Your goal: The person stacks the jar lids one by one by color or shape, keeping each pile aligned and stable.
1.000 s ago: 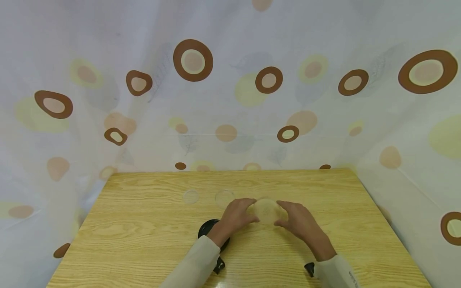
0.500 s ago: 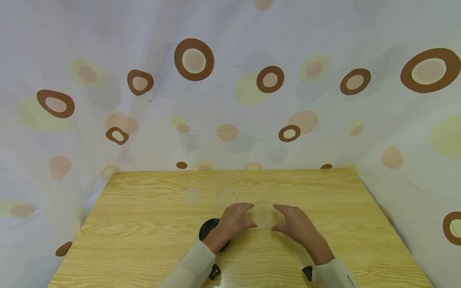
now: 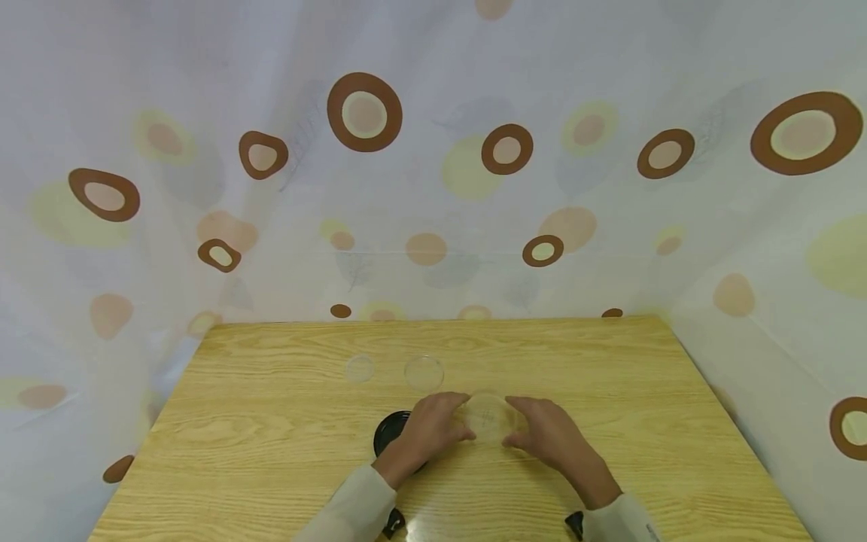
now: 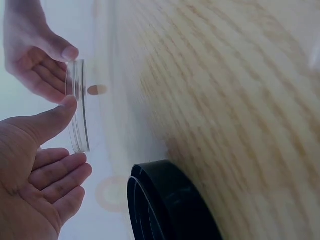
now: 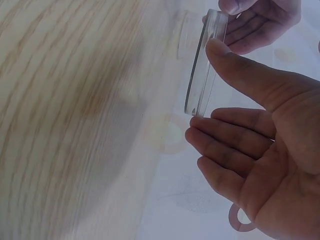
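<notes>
A clear round petri dish is held between both hands, raised above the wooden table. My left hand pinches its left rim between thumb and fingers. On the opposite rim, my right hand grips it the same way. Both wrist views show the dish edge-on, with the thumb of the left hand and that of the right hand on its rim. A black round dish-like thing lies under my left wrist, partly covered by it.
Farther back on the wooden table lie a clear petri dish piece and a smaller clear disc. A patterned white sheet encloses the table's back and sides. Small black objects sit by the sleeves.
Both hands have drawn the petri dish nearer to me and slightly left. The clear pieces at the back and the black round thing stay in place.
</notes>
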